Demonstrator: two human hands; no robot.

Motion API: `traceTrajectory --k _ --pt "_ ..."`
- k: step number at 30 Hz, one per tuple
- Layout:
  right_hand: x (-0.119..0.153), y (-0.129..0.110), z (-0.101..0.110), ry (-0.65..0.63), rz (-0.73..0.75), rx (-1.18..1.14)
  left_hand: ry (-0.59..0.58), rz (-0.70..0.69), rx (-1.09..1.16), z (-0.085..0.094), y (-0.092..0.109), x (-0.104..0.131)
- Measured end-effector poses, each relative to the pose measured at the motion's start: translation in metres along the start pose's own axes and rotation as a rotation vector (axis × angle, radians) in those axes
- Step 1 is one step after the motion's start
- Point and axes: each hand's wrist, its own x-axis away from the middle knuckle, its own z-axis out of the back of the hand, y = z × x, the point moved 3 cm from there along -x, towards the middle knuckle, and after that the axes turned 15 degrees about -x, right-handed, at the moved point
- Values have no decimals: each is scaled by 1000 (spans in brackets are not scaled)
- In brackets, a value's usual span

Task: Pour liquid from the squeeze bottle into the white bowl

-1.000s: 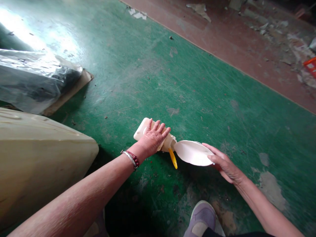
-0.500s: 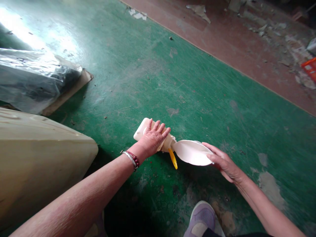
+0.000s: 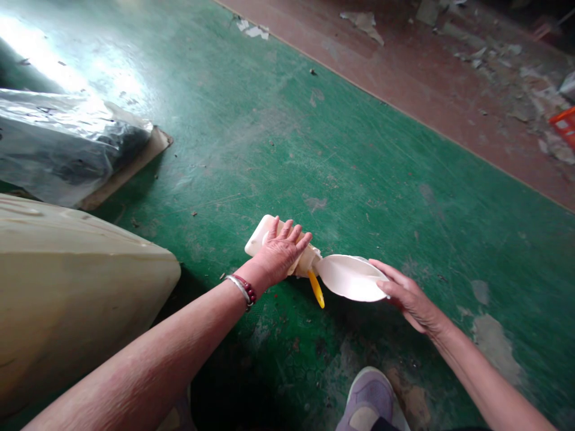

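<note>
My left hand (image 3: 282,248) lies over a cream plastic bottle (image 3: 258,236), its fingers spread across the side and gripping it. Tilted low over the floor, the bottle has its neck pointing right. A yellow flap or handle (image 3: 317,290) sticks down beside the neck. My right hand (image 3: 406,296) pinches the right rim of a white, thin-walled, scoop-like vessel (image 3: 353,277), thumb inside and fingers outside. The vessel's opening is a pointed oval facing up. Its left end meets the bottle's neck; the exact join is too small to tell.
A large cream plastic container (image 3: 85,287) stands at the left. Behind it lies a plastic-wrapped bundle (image 3: 72,137) on cardboard. The green floor (image 3: 251,137) meets a brown strip (image 3: 323,36) with scraps. A shoe (image 3: 371,395) is at the bottom; an orange crate (image 3: 563,126) shows far right.
Almost nothing differs. The whole view has shifted very slightly, and both hands keep the same hold on the bottle and the white vessel.
</note>
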Motion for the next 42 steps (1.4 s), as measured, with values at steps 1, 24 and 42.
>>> traceTrajectory --k 1,24,42 --pt "0 0 -1 -5 0 -2 3 -1 0 0 0 0" --pt "13 14 11 -87 -17 -308 133 53 108 12 -13 17" --pt "44 -25 18 -15 70 -288 206 129 275 35 -8 26"
